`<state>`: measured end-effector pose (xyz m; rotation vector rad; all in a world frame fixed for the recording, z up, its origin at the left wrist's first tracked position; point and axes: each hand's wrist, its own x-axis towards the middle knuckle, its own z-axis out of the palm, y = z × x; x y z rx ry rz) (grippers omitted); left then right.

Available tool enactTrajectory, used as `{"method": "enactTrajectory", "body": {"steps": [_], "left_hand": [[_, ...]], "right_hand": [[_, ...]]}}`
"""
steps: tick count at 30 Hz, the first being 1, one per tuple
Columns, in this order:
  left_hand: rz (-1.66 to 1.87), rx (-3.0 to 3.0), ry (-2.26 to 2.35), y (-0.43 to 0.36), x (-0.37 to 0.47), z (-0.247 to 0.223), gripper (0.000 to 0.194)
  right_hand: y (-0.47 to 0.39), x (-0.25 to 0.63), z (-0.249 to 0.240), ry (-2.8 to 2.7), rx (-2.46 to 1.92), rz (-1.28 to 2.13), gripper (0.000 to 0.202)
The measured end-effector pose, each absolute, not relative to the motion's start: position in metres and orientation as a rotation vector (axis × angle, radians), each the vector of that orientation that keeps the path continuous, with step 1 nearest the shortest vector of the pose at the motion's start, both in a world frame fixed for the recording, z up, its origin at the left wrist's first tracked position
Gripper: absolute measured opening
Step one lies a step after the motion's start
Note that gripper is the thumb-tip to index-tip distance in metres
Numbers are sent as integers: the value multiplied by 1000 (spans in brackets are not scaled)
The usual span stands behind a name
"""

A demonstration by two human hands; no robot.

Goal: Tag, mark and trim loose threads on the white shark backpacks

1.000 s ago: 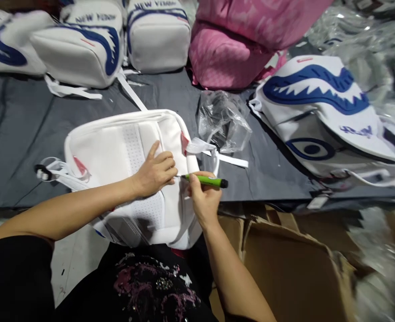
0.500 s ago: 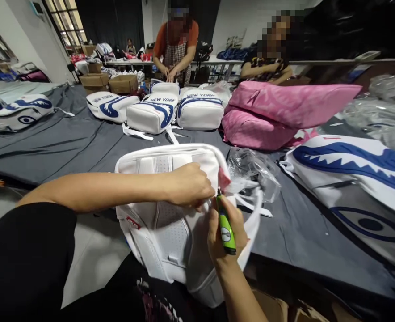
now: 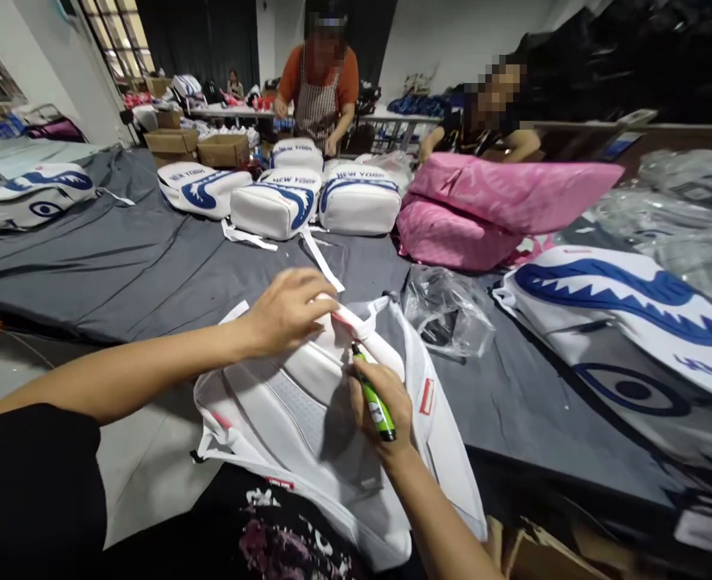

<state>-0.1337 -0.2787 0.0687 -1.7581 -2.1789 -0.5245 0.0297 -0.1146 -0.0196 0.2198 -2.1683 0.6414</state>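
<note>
A white backpack [image 3: 308, 403] leans from my lap against the table edge, its padded back panel and straps facing me. At its top, my left hand [image 3: 292, 310] is closed on the white fabric beside a red patch. My right hand [image 3: 386, 403] is wrapped round a green pen-shaped tool [image 3: 373, 396] with black ends. The tool's upper tip points at the top of the backpack, close to the red patch; whether it touches the fabric I cannot tell. Part of the backpack's top is hidden by my left fingers.
A crumpled clear plastic bag [image 3: 449, 310] lies right of the backpack. Beyond are several white backpacks [image 3: 359, 205], a pink backpack [image 3: 465, 234] and a large white-and-blue backpack [image 3: 627, 330] on the dark tablecloth [image 3: 168, 266]. Two people [image 3: 325, 89] work across the table.
The white backpack has turned and tilted, showing its side and red label. My left hand has moved left and up to its top edge; my right hand has shifted left with the green tool.
</note>
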Motion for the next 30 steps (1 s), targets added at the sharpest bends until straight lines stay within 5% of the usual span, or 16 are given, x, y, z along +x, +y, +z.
{"method": "enactTrajectory", "body": {"steps": [4, 8, 14, 19, 30], "left_hand": [[-329, -1808, -2364, -248, -154, 59, 89], [-76, -1824, -2529, -216, -164, 38, 91], [-96, -2028, -2187, -208, -162, 22, 112], [29, -2030, -2251, -194, -156, 15, 118], [125, -2012, -2348, -186, -151, 10, 96]], "right_hand": [[-136, 39, -22, -2162, 140, 678, 41], [-151, 45, -23, -2260, 7, 767, 30], [-130, 44, -42, -2264, -13, 959, 32], [-121, 38, -53, -2111, -367, 1211, 28], [-78, 30, 0, -2748, -90, 1038, 27]]}}
